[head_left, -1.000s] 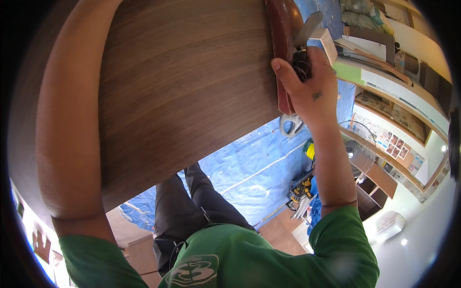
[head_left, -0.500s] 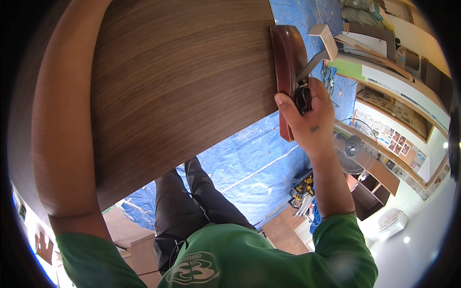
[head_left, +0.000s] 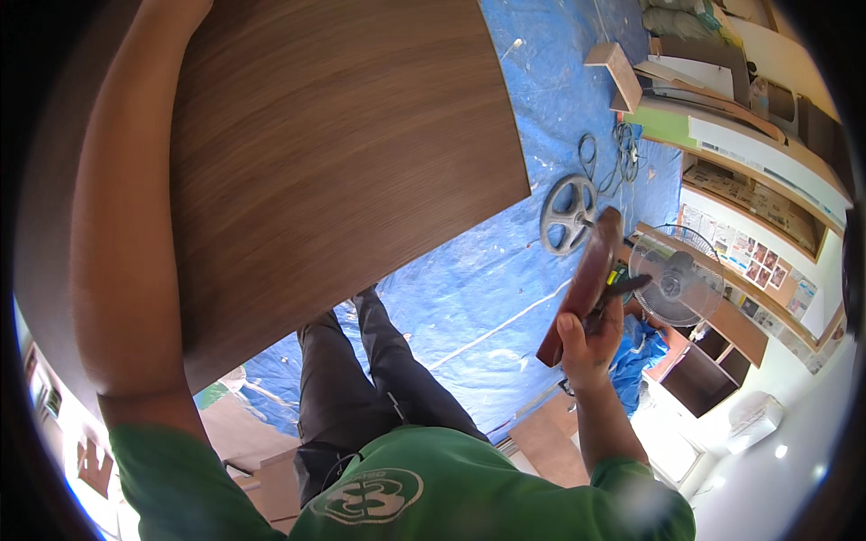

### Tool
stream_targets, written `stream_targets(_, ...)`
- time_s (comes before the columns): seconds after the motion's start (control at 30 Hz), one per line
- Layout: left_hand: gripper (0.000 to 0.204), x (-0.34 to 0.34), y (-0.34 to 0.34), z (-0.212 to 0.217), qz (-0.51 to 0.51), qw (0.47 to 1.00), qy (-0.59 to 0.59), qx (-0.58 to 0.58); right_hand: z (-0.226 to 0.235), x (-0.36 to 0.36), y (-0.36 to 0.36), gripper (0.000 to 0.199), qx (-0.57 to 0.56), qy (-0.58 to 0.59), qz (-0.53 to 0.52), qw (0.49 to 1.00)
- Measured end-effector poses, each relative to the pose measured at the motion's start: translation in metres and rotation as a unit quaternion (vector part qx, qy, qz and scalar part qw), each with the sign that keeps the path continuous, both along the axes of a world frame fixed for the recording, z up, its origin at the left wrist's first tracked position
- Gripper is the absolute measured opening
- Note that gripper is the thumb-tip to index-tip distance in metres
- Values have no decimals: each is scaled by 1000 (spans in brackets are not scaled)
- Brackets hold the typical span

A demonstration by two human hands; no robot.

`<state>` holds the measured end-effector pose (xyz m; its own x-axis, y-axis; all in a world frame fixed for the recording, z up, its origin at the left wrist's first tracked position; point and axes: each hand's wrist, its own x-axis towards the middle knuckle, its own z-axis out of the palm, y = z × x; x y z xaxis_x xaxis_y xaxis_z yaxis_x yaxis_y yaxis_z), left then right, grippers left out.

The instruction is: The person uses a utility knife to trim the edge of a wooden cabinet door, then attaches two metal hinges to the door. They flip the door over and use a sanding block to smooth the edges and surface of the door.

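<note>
A wide dark-brown wood-grain panel (head_left: 361, 153) fills the upper left of the view. My left forearm (head_left: 126, 225) reaches up along its left part, and my left hand (head_left: 194, 7) is almost wholly cut off by the top edge, its fingers hidden. To the right of the panel, my right hand (head_left: 591, 347) is closed around a reddish-brown wooden hand plane (head_left: 586, 279). My thumb presses on its near side, and a dark handle sticks out on its right. The plane is tilted, slightly blurred, and apart from the panel.
Blue tarp (head_left: 487, 279) covers the floor. A grey spoked wheel-shaped base (head_left: 568, 215) and black cable (head_left: 622, 158) lie right of the panel, near a standing fan (head_left: 669, 279). Shelving (head_left: 749, 189) and boards line the right side. A small board piece (head_left: 615, 74) sits farther off.
My right hand has carried the plane off the panel's right edge, nearer to me and to the right. The grey wheel-shaped base shows more fully. My left arm has hardly moved.
</note>
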<state>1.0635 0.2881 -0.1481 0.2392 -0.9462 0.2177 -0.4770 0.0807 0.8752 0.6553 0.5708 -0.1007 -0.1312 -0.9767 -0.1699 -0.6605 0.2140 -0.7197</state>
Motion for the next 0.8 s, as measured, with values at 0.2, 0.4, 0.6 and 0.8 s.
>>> stream_targets(0.2,48,-40,12,-22,-141,910,-372,-120,-16,-21,48,48,102,-291,-196,931)
stream_targets(0.4,74,-110,95,-22,-325,824,-453,-99,-43,-56,79,52,232,-280,-338,868)
stream_targets(0.6,75,-154,165,-6,-426,806,-408,-42,-53,-48,97,54,285,-346,-349,823)
stream_targets(0.8,66,-169,239,-18,-500,825,-262,-26,-40,-32,89,56,283,-437,-311,795)
